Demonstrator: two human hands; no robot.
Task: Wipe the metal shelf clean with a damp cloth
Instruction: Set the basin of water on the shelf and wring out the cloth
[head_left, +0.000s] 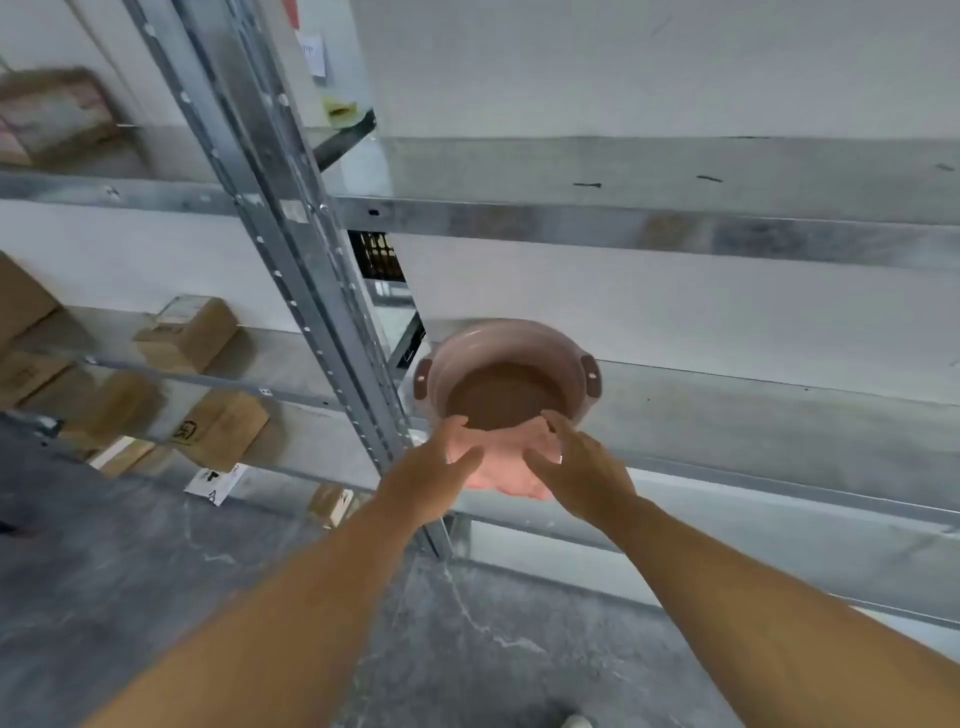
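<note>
Stacking up on the far-left shelves are cardboard boxes (187, 332), blurred. Next comes the galvanised upright post (311, 291) dividing the racks. Just right of it, the left hand (434, 470) grips one side of a pink cloth (501, 460), fingers curled around its edge. The right hand (579, 467) grips the cloth's other side, so the bunched cloth is held between both hands at the near rim of a pink basin (506, 358) of brownish water. That basin stands on the metal shelf (779, 431), which runs off rightward.
</note>
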